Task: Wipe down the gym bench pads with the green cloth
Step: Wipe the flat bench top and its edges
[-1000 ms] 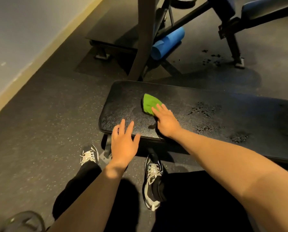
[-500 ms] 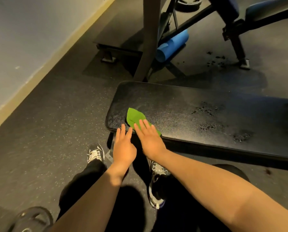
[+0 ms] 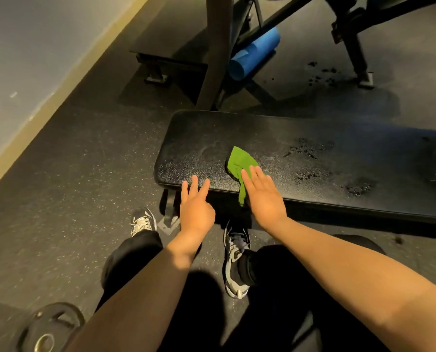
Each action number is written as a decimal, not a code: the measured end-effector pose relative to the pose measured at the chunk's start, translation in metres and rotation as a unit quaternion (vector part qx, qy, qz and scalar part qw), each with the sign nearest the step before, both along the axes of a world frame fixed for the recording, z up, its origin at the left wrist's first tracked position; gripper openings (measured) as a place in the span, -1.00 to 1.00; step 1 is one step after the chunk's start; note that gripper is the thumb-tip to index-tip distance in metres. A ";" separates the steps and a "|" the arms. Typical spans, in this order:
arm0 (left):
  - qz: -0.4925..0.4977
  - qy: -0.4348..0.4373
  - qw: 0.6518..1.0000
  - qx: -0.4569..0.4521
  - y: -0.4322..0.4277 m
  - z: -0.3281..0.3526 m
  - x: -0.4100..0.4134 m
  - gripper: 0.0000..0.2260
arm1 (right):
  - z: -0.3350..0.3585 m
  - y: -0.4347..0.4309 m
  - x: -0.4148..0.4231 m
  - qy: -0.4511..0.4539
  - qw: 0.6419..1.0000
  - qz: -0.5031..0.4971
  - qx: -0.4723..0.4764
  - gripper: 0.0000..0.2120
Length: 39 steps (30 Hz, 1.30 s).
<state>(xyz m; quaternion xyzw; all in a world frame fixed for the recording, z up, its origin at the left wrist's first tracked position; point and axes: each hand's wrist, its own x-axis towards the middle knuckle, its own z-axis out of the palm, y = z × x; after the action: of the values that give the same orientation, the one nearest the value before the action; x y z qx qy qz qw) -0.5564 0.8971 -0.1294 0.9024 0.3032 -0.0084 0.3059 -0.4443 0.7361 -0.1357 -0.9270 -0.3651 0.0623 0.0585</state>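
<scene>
Now your right hand presses flat on the green cloth; your left hand rests open-fingered on the bench pad.

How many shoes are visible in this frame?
2. The left shoe sits on the floor beside the bench foot; the right shoe is further right, below the bench pad's near edge. No others visible.

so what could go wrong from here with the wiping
The cloth is only pressed under the flat right hand, not gripped, and its tail hangs over the pad edge, so it could slip off. The droplets lie to the right of the cloth and may get missed. The left hand rests at the very edge and might slide off.
</scene>
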 end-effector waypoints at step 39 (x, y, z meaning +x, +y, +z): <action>-0.125 0.072 0.983 0.111 -0.049 0.017 0.037 -0.41 | 0.024 0.008 -0.003 0.094 0.995 -0.014 0.010 -0.23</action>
<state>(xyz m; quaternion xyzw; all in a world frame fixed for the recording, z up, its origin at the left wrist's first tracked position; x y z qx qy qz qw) -0.5193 0.8478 -0.1123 0.9588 0.2078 -0.0778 0.1774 -0.4468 0.7436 -0.1119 -0.9215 -0.3454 0.1449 0.1032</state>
